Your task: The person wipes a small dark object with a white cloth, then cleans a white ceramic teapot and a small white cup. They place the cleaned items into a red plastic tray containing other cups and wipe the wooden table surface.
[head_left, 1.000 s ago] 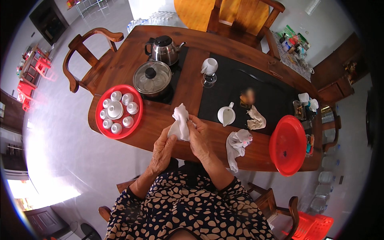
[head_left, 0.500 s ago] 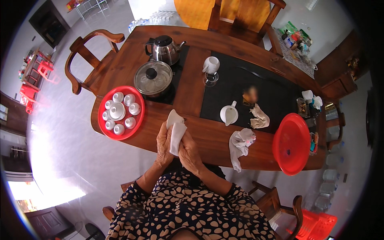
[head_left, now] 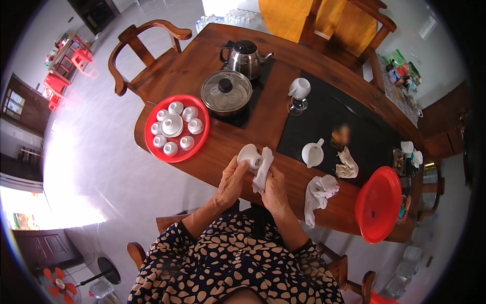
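Over the near edge of the wooden table [head_left: 223,152], my left hand [head_left: 230,185] grips a small white flared tea bowl [head_left: 248,153], tilted so that its foot faces right. In my right hand [head_left: 275,190] is a folded white cloth [head_left: 262,172], held against or just beside the bowl's foot. To the left, a round red tray [head_left: 152,143] carries several small white cups [head_left: 170,148] turned upside down around a white lidded piece [head_left: 172,125]. On the right, a white pitcher [head_left: 313,154] stands on the black tea board [head_left: 329,111].
Behind the tray are a glass-lidded pot [head_left: 226,93] and a steel kettle [head_left: 245,58]. A crumpled white cloth [head_left: 320,195], a beige cloth [head_left: 347,164] and a red basin [head_left: 378,205] lie to the right. A white cup [head_left: 299,87] rests near a clear glass vessel [head_left: 297,105].
My hands have drawn a little apart, and the cloth has come away from covering the bowl, baring its foot. The view has shifted, so the table sits farther right.
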`<state>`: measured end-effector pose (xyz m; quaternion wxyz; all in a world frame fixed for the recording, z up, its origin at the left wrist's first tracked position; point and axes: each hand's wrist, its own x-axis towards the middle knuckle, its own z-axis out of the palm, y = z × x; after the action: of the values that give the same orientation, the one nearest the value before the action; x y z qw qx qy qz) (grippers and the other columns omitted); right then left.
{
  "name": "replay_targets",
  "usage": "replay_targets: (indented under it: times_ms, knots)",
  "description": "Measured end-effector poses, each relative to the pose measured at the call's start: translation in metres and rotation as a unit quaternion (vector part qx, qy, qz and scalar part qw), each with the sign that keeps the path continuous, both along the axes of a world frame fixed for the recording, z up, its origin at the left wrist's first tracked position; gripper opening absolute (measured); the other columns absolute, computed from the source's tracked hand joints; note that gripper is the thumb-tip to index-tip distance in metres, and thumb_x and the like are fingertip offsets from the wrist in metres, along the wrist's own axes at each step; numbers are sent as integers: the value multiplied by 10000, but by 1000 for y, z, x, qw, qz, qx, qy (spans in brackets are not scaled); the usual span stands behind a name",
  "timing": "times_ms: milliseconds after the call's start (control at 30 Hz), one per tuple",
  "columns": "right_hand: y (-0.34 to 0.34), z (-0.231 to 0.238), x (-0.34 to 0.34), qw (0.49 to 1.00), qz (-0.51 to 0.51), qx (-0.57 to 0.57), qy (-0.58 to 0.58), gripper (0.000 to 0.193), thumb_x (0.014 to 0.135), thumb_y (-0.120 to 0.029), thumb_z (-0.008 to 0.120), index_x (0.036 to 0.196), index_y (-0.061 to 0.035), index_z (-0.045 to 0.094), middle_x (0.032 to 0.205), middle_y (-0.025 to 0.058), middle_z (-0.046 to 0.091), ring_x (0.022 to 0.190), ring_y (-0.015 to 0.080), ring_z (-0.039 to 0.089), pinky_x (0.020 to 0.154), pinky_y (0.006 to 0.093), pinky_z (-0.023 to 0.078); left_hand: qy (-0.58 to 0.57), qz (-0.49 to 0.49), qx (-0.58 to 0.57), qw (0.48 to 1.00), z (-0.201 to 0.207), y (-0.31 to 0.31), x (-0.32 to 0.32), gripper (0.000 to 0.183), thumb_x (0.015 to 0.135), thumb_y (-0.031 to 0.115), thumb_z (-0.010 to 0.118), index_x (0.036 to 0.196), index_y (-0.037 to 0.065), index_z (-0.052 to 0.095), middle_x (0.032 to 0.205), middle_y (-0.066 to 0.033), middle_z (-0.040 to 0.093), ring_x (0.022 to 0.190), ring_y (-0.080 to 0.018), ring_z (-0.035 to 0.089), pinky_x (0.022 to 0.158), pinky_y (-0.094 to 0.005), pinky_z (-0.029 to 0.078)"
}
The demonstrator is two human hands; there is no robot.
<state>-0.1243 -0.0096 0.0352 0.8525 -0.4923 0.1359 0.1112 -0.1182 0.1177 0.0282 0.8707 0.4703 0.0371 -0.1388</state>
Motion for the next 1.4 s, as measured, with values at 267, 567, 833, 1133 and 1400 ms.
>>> replay_targets:
  times_ms: [267,567,833,1133,1400]
  knots:
    - [-12,8,-8,982,161,-102,-4,275,946,-132,483,1152,12,593,854,60,647,636,93,586,523,204,460,36,15,29,999,-16,17,4,323,995,253,469,1230,38,523,1020,-29,611,892,-83,556,770,-240,474]
    - [-3,-15,9,995,49,58,58,275,979,-229,443,1121,-21,554,836,53,594,652,124,581,456,233,465,-272,56,431,859,-20,13,-4,245,924,88,539,1156,13,553,1143,-119,513,1018,-229,517,883,-299,419]
    - [-1,-41,0,991,104,-89,-6,354,956,-286,542,1134,19,544,889,63,629,699,97,600,577,204,489,-99,77,375,919,-39,23,-2,151,880,83,616,1009,22,565,927,-133,561,813,-202,589,732,-315,483]
    - [-40,-43,-11,860,92,-478,-151,262,822,-154,629,1024,13,611,916,190,633,813,317,636,710,379,497,-324,133,525,775,-44,31,21,276,675,-47,720,885,53,571,1038,-122,535,978,-344,495,823,-404,438]
    - [-63,-56,-24,848,61,-512,-120,270,799,-123,638,1036,5,614,943,190,630,860,352,625,758,395,493,-355,163,575,719,-90,37,53,313,642,-61,714,883,54,550,1110,-135,509,1066,-365,485,868,-450,433]
